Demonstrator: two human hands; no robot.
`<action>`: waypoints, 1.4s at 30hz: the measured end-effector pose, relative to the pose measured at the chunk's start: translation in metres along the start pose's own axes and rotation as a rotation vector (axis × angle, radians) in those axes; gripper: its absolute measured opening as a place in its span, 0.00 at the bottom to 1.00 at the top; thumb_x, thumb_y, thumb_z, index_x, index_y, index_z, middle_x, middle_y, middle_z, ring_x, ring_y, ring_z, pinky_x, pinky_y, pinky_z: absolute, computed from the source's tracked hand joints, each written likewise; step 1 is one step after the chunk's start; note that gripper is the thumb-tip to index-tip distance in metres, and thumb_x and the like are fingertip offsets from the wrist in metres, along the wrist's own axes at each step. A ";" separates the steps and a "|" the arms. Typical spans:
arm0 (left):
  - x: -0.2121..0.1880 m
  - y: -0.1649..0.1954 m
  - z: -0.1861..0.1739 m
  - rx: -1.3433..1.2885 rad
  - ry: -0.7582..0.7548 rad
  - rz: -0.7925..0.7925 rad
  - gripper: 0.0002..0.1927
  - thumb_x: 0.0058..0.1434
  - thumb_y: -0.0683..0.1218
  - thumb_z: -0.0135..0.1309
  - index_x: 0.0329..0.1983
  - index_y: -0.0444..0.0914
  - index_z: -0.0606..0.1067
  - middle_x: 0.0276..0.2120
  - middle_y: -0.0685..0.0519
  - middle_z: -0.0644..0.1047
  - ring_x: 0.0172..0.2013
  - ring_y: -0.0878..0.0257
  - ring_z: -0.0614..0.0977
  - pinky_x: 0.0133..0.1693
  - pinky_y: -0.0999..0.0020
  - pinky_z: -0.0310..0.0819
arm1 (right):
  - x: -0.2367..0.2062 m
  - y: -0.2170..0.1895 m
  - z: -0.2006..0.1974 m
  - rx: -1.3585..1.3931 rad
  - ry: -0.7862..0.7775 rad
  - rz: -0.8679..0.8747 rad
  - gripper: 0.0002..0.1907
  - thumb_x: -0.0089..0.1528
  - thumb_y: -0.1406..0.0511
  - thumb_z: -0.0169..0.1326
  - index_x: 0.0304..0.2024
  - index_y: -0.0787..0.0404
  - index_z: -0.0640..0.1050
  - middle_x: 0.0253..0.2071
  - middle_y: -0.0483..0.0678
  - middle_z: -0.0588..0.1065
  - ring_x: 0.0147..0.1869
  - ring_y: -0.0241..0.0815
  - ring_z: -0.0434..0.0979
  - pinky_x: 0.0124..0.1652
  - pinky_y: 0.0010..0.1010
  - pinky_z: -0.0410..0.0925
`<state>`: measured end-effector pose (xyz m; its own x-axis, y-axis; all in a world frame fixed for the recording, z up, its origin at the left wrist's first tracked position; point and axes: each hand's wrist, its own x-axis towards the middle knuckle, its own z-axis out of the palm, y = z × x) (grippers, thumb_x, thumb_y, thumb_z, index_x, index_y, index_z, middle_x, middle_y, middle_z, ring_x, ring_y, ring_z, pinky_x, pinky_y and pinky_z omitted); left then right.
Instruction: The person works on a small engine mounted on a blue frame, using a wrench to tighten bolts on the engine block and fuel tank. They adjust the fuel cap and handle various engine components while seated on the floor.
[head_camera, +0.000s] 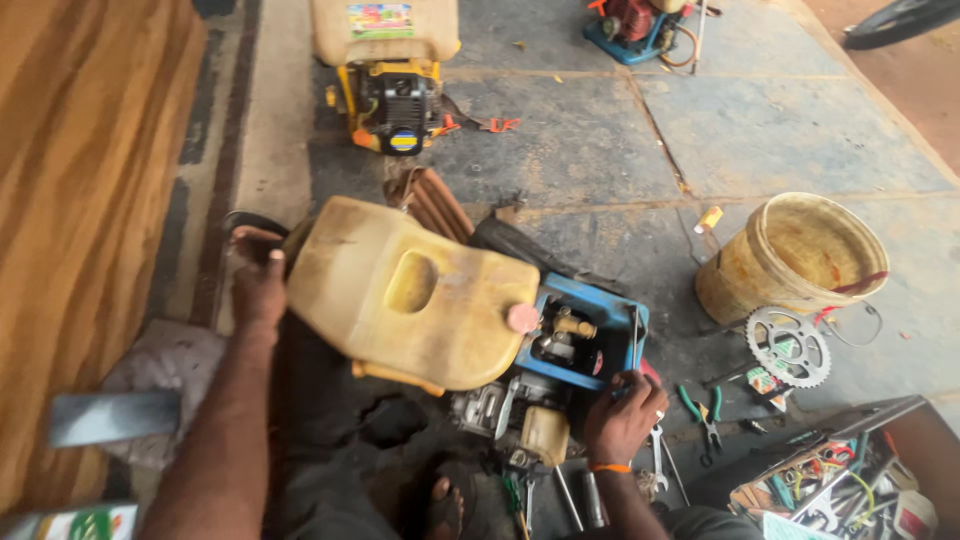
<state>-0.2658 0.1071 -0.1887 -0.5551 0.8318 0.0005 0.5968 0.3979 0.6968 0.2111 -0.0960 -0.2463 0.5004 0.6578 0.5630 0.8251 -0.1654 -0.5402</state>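
A motorised backpack sprayer lies on its side on the floor in front of me. Its dirty cream tank (400, 290) faces up, and a blue frame (590, 335) with brass pump parts (565, 330) sits at its right end. My left hand (258, 285) presses on the tank's left edge. My right hand (622, 415), with an orange band at the wrist, is closed at the lower right corner of the blue frame; what it grips is hidden. The small engine (500, 410) shows below the tank.
A worn yellow bucket (790, 255) stands at the right, with a chain sprocket (788, 345), green-handled pliers (705, 410) and wrenches (657, 455) near it. An open toolbox (840, 475) sits lower right. Two more sprayers (390, 80) (635, 25) stand farther off. A wooden panel (80, 200) runs along the left.
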 end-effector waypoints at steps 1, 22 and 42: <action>0.010 0.002 0.006 -0.028 -0.026 -0.022 0.38 0.69 0.70 0.50 0.48 0.28 0.78 0.44 0.31 0.80 0.47 0.34 0.81 0.47 0.42 0.74 | 0.001 0.001 0.003 0.010 0.018 0.010 0.14 0.61 0.72 0.53 0.50 0.64 0.72 0.52 0.63 0.68 0.59 0.65 0.67 0.57 0.52 0.62; -0.027 0.019 -0.035 0.013 -0.110 0.174 0.31 0.70 0.66 0.45 0.43 0.34 0.82 0.38 0.34 0.81 0.44 0.35 0.82 0.45 0.45 0.74 | 0.023 0.029 -0.018 -0.112 -0.030 0.185 0.14 0.71 0.60 0.49 0.56 0.59 0.72 0.47 0.61 0.77 0.50 0.65 0.76 0.48 0.52 0.67; -0.119 0.116 -0.155 0.081 0.192 0.371 0.29 0.71 0.64 0.53 0.38 0.32 0.81 0.33 0.34 0.79 0.37 0.34 0.80 0.38 0.41 0.72 | 0.008 0.043 -0.068 0.244 -0.529 0.310 0.18 0.69 0.59 0.48 0.59 0.57 0.68 0.43 0.62 0.79 0.44 0.62 0.82 0.44 0.49 0.71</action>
<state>-0.2205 -0.0062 0.0030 -0.3870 0.8404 0.3795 0.8158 0.1202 0.5657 0.2685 -0.1474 -0.2225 0.4576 0.8891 0.0085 0.5493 -0.2752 -0.7890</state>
